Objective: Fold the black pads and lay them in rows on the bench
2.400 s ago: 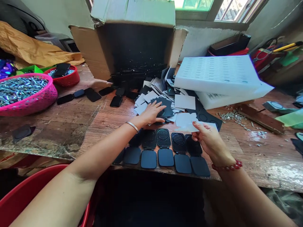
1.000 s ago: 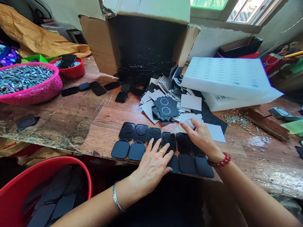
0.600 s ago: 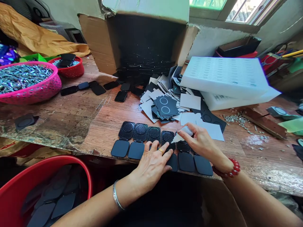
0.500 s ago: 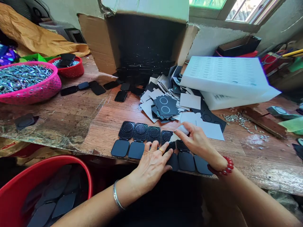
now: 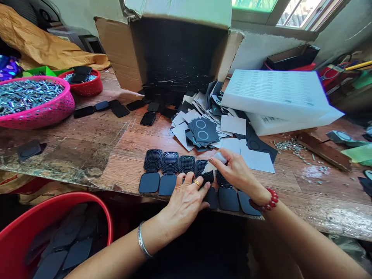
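A row of hinged black cases (image 5: 170, 161) lies unfolded along the table's front edge, ribbed halves at the back and smooth flat halves (image 5: 149, 183) toward me. My left hand (image 5: 187, 197) rests palm down over the middle of the row, fingers stretched out and covering some of the flat halves. Wrapped round a small white squeeze bottle (image 5: 218, 157), my right hand (image 5: 236, 170) is closed. The bottle's pointed nozzle tilts down to the left, at the ribbed half of the fourth case. Whether the tip touches it, I cannot tell.
Behind the row is a heap of black and white square cards (image 5: 206, 130), before an open cardboard box (image 5: 119, 50). White foam trays (image 5: 276, 93) are stacked at right. A pink basket (image 5: 68, 102) of metal pins stands left; a red tub (image 5: 107, 209) holds black pieces below.
My right hand and the bottle have shifted slightly left and up, the nozzle moving across the fourth case. The leftmost cases have shifted a little. My left hand stays nearly in place.
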The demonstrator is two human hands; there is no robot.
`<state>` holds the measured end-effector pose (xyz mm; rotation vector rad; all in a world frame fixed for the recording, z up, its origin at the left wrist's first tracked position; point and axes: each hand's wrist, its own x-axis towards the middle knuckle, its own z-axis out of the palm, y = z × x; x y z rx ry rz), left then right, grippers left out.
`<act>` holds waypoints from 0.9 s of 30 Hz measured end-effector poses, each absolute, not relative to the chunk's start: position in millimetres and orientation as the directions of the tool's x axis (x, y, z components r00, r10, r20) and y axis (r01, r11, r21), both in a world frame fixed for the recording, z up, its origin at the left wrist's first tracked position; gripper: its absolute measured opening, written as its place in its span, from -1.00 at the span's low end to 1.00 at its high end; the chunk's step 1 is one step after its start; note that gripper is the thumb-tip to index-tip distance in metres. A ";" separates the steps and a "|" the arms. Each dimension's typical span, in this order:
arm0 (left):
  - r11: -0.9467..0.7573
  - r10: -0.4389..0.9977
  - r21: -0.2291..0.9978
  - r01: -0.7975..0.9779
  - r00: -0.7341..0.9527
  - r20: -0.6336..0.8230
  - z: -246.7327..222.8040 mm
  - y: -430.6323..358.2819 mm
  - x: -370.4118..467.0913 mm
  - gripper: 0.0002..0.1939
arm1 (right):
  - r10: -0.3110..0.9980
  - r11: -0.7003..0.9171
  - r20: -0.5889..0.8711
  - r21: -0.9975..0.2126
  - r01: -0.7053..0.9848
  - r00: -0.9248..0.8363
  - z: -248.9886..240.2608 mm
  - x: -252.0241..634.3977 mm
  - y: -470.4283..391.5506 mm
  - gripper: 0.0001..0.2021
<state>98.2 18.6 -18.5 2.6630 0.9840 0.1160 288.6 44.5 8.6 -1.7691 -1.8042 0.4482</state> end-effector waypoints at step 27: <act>-0.611 0.787 0.277 0.741 0.606 0.116 -20.3 14.9 69.6 -0.42 | 0.925 -0.220 -0.159 -0.965 0.146 0.345 -4.0 320.1 51.0 -0.57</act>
